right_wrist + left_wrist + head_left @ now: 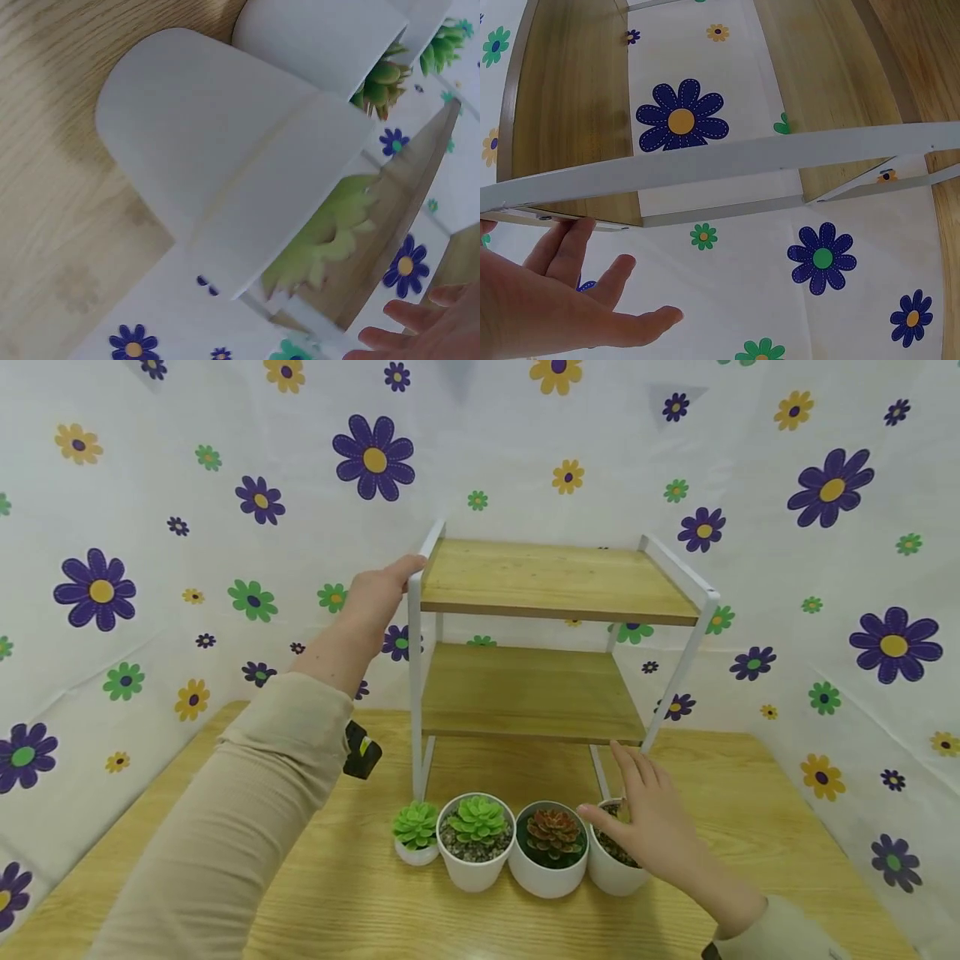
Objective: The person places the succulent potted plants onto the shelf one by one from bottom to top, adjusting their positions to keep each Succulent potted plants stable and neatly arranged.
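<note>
A two-tier shelf rack (558,578) with wooden boards and a white frame stands on the table. My left hand (381,595) touches the top of its left side; in the left wrist view, the left hand's fingertips (576,229) meet the white side rail (705,169) and the thumb points away from it. In front of the rack, potted succulents line up: a small green one (415,827), a larger green one (476,843), a reddish-brown one (550,847) and a white pot (618,868) at the right end. Over that last pot hovers my right hand (660,818), fingers spread, partly hiding its plant.
The wooden table (345,893) runs under everything. A white cloth backdrop (480,452) printed with flowers encloses the back and both sides. Close to the right wrist camera, a big white pot (202,135) fills much of that view.
</note>
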Available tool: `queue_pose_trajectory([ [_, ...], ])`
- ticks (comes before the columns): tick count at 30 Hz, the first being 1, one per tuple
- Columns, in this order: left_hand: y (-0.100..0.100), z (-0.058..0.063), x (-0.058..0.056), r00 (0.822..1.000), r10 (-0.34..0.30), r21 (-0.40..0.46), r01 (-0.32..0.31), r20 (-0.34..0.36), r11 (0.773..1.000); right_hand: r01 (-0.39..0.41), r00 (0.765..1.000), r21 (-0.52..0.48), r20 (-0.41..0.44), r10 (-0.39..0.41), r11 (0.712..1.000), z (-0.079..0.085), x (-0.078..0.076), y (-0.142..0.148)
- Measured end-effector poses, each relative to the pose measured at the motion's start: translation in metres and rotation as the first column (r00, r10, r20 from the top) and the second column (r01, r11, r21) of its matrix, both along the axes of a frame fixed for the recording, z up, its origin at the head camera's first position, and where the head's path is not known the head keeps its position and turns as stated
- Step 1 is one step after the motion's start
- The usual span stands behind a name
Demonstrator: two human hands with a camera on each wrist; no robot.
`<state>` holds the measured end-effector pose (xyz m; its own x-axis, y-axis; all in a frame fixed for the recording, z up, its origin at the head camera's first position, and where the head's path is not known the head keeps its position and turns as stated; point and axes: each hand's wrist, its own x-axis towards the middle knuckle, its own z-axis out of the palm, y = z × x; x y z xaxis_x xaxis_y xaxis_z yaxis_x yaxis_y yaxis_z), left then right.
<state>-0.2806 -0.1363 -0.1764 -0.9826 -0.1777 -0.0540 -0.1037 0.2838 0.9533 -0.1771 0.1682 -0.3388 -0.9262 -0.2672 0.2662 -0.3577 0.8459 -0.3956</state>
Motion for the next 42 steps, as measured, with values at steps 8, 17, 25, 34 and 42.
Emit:
queue_pose_trajectory([
  [8,0.001,-0.002,0.000,1.000,0.013,-0.018,-0.013,-0.019,1.000,0.066,0.967,-0.261,0.253,0.002,0.963,-0.006,-0.003,0.029],
  [17,0.001,0.000,0.001,1.000,-0.001,-0.026,0.000,-0.026,1.000,0.027,0.953,-0.359,0.292,0.085,0.933,-0.025,0.000,0.051],
  [25,0.000,0.001,-0.001,1.000,-0.022,-0.010,0.022,0.005,1.000,-0.015,0.943,-0.387,0.300,0.142,0.922,-0.044,0.002,0.062],
  [34,-0.001,-0.001,-0.001,0.999,-0.035,0.014,0.035,0.010,0.999,-0.029,0.907,-0.376,0.380,0.182,0.926,-0.062,0.001,0.067],
  [42,0.000,0.000,0.001,1.000,-0.029,0.012,0.028,0.011,1.000,0.024,0.880,-0.395,0.444,0.168,0.918,-0.067,0.000,0.065],
])
